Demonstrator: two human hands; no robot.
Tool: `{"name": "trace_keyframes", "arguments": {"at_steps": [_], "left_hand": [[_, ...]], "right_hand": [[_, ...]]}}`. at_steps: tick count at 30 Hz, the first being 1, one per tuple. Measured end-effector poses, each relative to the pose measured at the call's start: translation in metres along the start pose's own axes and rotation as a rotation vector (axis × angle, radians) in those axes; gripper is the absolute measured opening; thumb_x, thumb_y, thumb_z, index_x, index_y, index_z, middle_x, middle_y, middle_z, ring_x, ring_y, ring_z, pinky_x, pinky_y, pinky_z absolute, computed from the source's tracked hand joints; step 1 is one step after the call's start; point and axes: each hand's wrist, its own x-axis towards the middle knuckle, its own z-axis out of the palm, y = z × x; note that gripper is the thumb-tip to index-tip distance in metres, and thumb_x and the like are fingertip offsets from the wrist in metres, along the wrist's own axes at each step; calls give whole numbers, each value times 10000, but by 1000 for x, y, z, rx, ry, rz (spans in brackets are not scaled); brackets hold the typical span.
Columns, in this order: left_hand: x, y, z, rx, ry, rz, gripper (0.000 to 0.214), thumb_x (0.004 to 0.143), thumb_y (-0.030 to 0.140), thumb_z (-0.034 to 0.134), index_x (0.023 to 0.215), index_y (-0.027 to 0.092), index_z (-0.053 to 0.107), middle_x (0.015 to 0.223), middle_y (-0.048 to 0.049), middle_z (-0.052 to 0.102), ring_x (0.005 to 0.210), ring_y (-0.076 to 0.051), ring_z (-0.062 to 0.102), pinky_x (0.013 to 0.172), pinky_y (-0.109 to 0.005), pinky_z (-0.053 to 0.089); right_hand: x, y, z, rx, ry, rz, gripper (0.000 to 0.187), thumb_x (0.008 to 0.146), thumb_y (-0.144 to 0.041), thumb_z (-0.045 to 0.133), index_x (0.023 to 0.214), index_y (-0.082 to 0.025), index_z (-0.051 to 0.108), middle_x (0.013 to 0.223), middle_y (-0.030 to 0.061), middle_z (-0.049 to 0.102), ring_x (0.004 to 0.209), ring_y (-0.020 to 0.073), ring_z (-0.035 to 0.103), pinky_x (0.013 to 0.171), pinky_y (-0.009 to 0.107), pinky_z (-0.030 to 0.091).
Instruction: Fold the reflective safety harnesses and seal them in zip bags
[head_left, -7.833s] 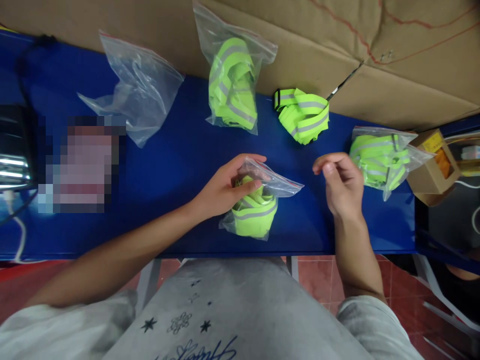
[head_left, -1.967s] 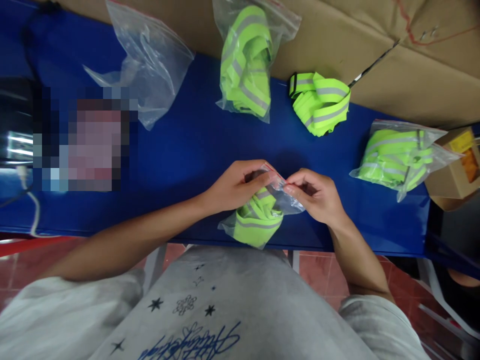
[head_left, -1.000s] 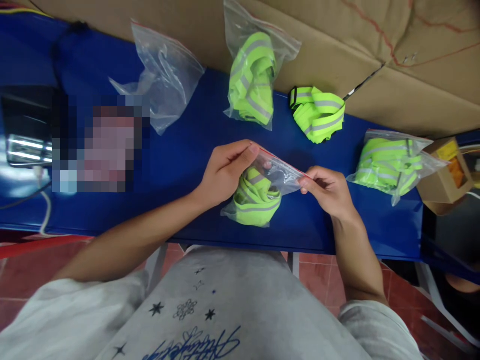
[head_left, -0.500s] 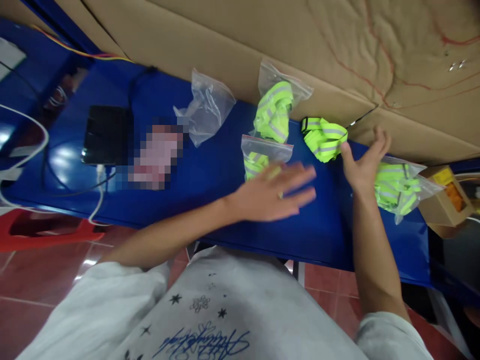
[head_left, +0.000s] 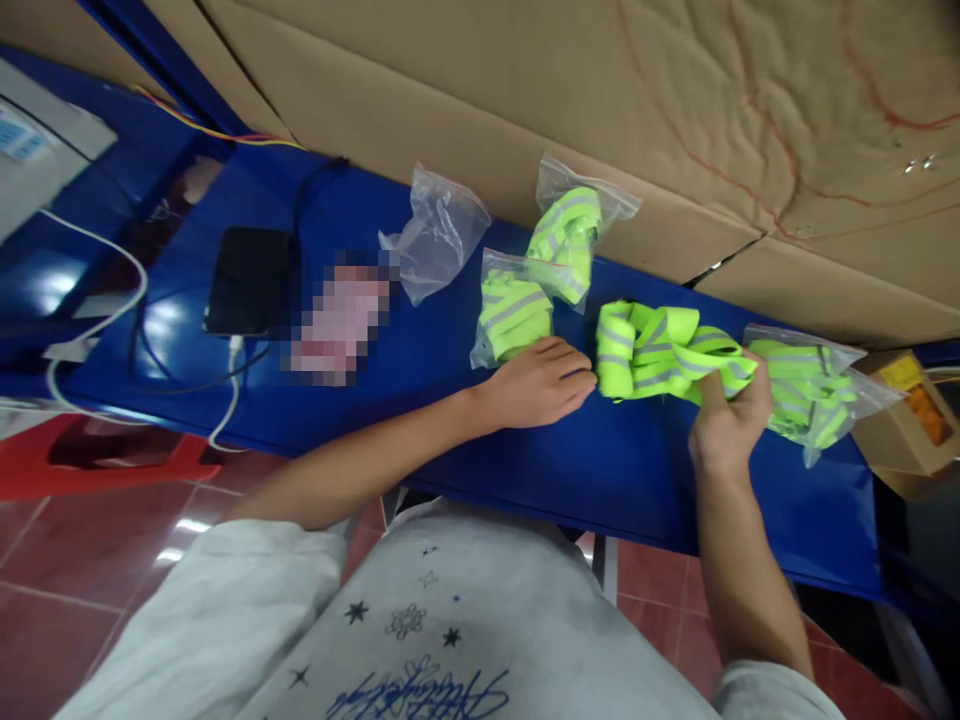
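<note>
My right hand [head_left: 733, 415] pinches one end of a neon yellow-green reflective strap [head_left: 652, 350] with grey stripes. The strap is loosely folded and held low over the blue table [head_left: 600, 480]. My left hand [head_left: 544, 385] is closed, knuckles up, with its fingertips beside the strap's left end; the underside of its fingers is hidden. Just behind the left hand lies a zip bag of strap [head_left: 516, 315]. A second bagged strap [head_left: 570, 240] leans near the cardboard at the back. To the right of my right hand rests another bagged strap [head_left: 806, 390].
An empty-looking clear bag [head_left: 442, 235] lies at the back left. A black device [head_left: 249, 280] with a white cable and a blurred-out item [head_left: 341, 325] are on the left. Cardboard [head_left: 465, 110] lines the back. A small open box [head_left: 911, 420] stands at the right end.
My right hand has taken hold of the loose strap and drawn it nearer, spreading its folds. My left hand has gone from spread fingers to closed, uncovering the front bag.
</note>
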Motion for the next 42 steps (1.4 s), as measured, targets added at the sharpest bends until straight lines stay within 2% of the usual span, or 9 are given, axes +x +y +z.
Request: {"name": "trace_keyframes", "arguments": {"at_steps": [5, 9, 15, 20, 24, 30, 33, 36, 42], "left_hand": [[-3, 25, 7, -88, 40, -114, 351, 1033, 312, 556, 1341, 159, 629, 1400, -193, 622, 1325, -310, 593, 1061, -474, 546], [-6, 38, 16, -62, -161, -125, 678, 941, 415, 725, 1524, 150, 501, 1611, -251, 424, 1552, -446, 353, 1270, -651, 326], [-3, 44, 1, -204, -141, 94, 463, 1037, 268, 577, 1492, 189, 565, 1602, -179, 486, 1484, -238, 506, 1227, -373, 464], [-6, 32, -33, 85, -130, -199, 625, 958, 375, 720, 1538, 273, 510, 1675, -155, 413, 1584, -377, 349, 1311, -663, 256], [-39, 27, -44, 165, -204, -348, 348, 957, 263, 700, 1298, 203, 677, 1630, -184, 472, 1565, -394, 385, 1284, -675, 317], [-79, 56, -60, 2, 194, -428, 267, 945, 37, 614, 1110, 246, 640, 1215, -71, 740, 1293, -261, 681, 1086, -503, 598], [-61, 57, -75, -92, 497, -516, 264, 934, 20, 617, 1053, 255, 623, 1084, -27, 704, 1150, -222, 742, 954, -421, 648], [-21, 40, -76, -99, 598, -311, 261, 899, -24, 611, 955, 231, 618, 1078, -21, 679, 1110, -188, 743, 909, -344, 636], [67, -5, -3, -168, 194, -12, 191, 1012, 154, 493, 889, 212, 628, 1096, -56, 719, 1138, -223, 694, 1023, -447, 552]], "right_hand": [[-39, 4, -8, 45, -37, 67, 390, 886, -426, 715, 1196, -201, 641, 1047, 55, 707, 907, 213, 686, 868, 374, 571], [-49, 1, -24, -132, -209, -36, 617, 891, -372, 703, 1460, -205, 531, 1375, 152, 636, 1232, 315, 655, 1062, 517, 533], [-69, -34, -35, -469, 41, -310, 687, 954, -279, 650, 1606, -267, 434, 1647, 206, 344, 1570, 406, 337, 1257, 641, 330], [-97, -45, -11, -458, -406, -415, 722, 999, -404, 644, 1647, -378, 327, 1716, 138, 289, 1590, 412, 317, 1221, 684, 347], [-105, -33, 2, -548, -669, -418, 745, 1029, -482, 585, 1680, -352, 247, 1748, 113, 267, 1617, 405, 258, 1266, 696, 239], [-109, -32, 6, -517, -628, -377, 658, 1053, -395, 545, 1663, -352, 303, 1722, 104, 333, 1592, 387, 323, 1279, 667, 231], [-118, -38, 7, -495, -637, -374, 618, 1052, -337, 532, 1645, -345, 357, 1706, 101, 369, 1570, 380, 364, 1280, 656, 248], [-129, -46, 6, -502, -683, -386, 571, 1061, -325, 510, 1623, -318, 413, 1711, 95, 364, 1564, 373, 377, 1278, 643, 276], [-153, -62, -1, -516, -788, -452, 557, 1078, -352, 486, 1629, -324, 407, 1730, 66, 333, 1538, 347, 412, 1251, 616, 357]]}}
